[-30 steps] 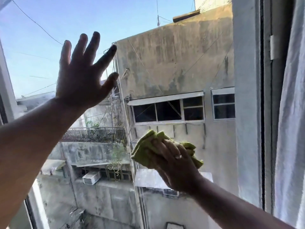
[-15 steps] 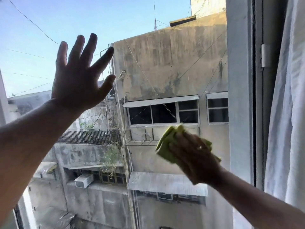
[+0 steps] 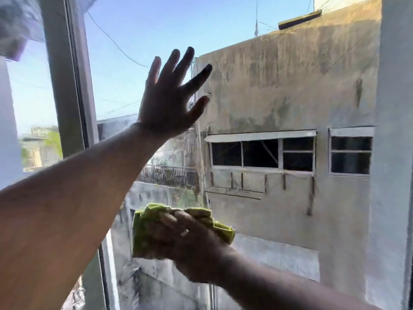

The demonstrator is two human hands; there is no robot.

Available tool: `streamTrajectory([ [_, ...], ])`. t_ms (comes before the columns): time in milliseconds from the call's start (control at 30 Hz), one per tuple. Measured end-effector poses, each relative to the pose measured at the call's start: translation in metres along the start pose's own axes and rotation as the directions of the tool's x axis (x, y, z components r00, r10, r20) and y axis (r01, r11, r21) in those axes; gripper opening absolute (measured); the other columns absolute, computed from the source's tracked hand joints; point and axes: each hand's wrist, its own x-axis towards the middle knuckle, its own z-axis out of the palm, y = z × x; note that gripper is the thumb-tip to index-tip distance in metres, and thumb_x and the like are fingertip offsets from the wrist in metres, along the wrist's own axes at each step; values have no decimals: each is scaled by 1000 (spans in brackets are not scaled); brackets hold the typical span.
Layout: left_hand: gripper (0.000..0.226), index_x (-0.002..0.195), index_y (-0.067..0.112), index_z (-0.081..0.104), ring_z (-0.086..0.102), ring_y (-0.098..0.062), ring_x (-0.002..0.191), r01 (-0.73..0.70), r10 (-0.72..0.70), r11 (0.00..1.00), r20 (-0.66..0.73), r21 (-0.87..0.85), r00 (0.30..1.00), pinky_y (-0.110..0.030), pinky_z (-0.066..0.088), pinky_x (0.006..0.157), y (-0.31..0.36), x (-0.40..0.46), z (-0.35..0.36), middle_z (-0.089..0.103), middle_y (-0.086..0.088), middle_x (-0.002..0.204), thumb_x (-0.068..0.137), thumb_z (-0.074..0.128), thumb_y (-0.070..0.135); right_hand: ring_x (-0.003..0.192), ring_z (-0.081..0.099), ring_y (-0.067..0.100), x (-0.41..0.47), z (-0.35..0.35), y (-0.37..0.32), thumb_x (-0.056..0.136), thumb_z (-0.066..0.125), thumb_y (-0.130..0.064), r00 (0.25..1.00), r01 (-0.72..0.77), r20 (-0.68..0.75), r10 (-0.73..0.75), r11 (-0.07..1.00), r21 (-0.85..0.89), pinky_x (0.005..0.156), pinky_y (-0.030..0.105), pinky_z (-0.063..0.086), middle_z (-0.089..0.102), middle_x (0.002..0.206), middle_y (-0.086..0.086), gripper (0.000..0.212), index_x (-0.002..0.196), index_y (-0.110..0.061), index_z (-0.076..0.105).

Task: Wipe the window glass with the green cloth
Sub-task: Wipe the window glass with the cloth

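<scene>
The window glass [image 3: 279, 86] fills most of the view, with buildings and sky behind it. My right hand [image 3: 192, 245] presses a bunched green cloth [image 3: 145, 231] flat against the lower middle of the pane. My left hand [image 3: 169, 97] is raised with fingers spread, its palm held flat at the upper middle of the glass. Both forearms reach in from the bottom edge, and the right hand covers much of the cloth.
A grey vertical window frame post [image 3: 67, 86] stands at the left, with another pane beyond it. A pale frame edge [image 3: 393, 153] runs down the right side.
My right hand has swept the cloth leftward and lower across the glass. The view has shifted to the left, bringing the left frame post into sight. My left hand stays spread on the pane.
</scene>
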Motion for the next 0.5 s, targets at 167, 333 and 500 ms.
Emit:
streamTrajectory([
  [167,58,155,32,30,22,-34,153,6,-4,999,-26,43,1000,-54,12,122,4,-2,6,23,-14,166,102,30,56,134,45,27,-38,-12,92,75,59,-34,953,-296,-76,292,955,-38,107,45,38,47,153,-4,70,145,-38,49],
  [333,58,155,34,30,21,-33,154,3,-1,999,-31,52,1000,-54,12,123,3,0,9,23,-13,166,102,27,58,134,38,39,-14,-22,140,78,48,-31,545,-815,-269,794,577,48,101,51,39,41,155,16,71,148,-29,40],
  [500,59,156,33,29,20,-34,154,-10,10,999,-3,39,1000,-53,11,123,1,-1,4,20,-14,166,102,28,57,130,40,26,-18,12,29,76,59,-37,993,-109,-54,104,990,-93,102,41,36,38,155,-1,79,152,-34,40],
])
